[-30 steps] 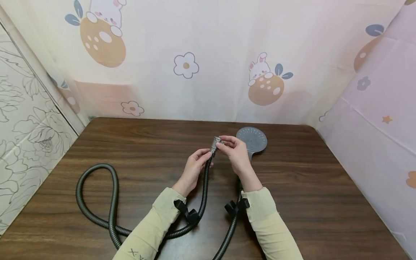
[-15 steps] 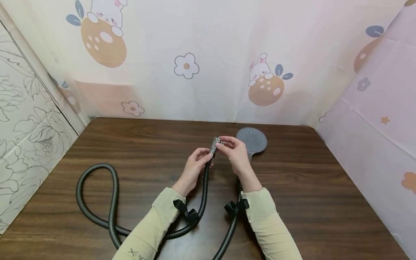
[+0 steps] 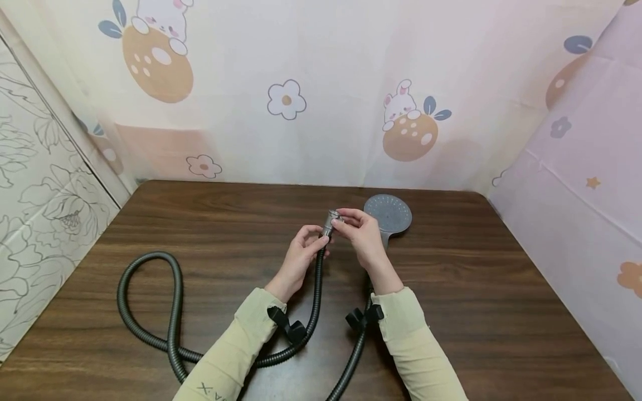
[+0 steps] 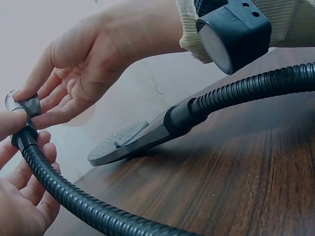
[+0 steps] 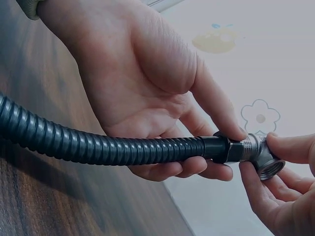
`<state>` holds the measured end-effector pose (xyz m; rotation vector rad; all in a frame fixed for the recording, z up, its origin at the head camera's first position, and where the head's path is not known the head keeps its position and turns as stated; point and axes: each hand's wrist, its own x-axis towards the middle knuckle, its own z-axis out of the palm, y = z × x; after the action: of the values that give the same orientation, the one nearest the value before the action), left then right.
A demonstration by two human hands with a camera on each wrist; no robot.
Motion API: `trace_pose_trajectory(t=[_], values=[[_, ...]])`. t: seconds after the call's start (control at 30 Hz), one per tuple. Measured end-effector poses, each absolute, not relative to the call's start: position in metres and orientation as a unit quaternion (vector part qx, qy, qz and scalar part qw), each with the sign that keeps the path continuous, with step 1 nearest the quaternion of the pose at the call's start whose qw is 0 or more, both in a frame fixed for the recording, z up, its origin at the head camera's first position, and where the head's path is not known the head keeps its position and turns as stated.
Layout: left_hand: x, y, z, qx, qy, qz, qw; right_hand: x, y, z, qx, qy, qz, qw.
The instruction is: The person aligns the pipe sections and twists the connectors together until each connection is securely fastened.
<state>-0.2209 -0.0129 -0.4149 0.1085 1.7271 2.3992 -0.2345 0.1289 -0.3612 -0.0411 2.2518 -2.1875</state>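
My left hand point(image 3: 295, 260) holds the end of a black corrugated shower hose point(image 3: 317, 295), with thumb and fingers around its nut point(image 5: 235, 150). My right hand point(image 3: 366, 238) pinches a small silver metal fitting point(image 5: 263, 156) at that end. In the right wrist view some bright thread shows between nut and fitting, and the fitting's round threaded opening faces down. Behind the right hand, a grey round shower head point(image 3: 387, 214) lies face up on the wooden table point(image 3: 241, 223). Its handle point(image 4: 157, 136) joins the hose, as the left wrist view shows.
A loop of the hose point(image 3: 175, 312) lies on the left of the table and crosses under the left forearm. Black wrist-camera mounts point(image 3: 296, 333) sit on both sleeves. A patterned curtain point(image 3: 331, 139) stands along the table's back edge.
My left thumb and fingertips have shifted slightly around the nut. The right hand stays on the fitting, and the hose and shower head lie as before.
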Motion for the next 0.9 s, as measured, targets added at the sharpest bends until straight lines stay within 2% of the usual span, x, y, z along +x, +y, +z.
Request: trace_pose_trajectory(t=[0.9], values=[[-0.2212,-0.012,-0.4137,0.03,0.585,0.805,0.093,-0.234,0.1289,-0.3596,-0.016,0.709,-0.705,0.001]])
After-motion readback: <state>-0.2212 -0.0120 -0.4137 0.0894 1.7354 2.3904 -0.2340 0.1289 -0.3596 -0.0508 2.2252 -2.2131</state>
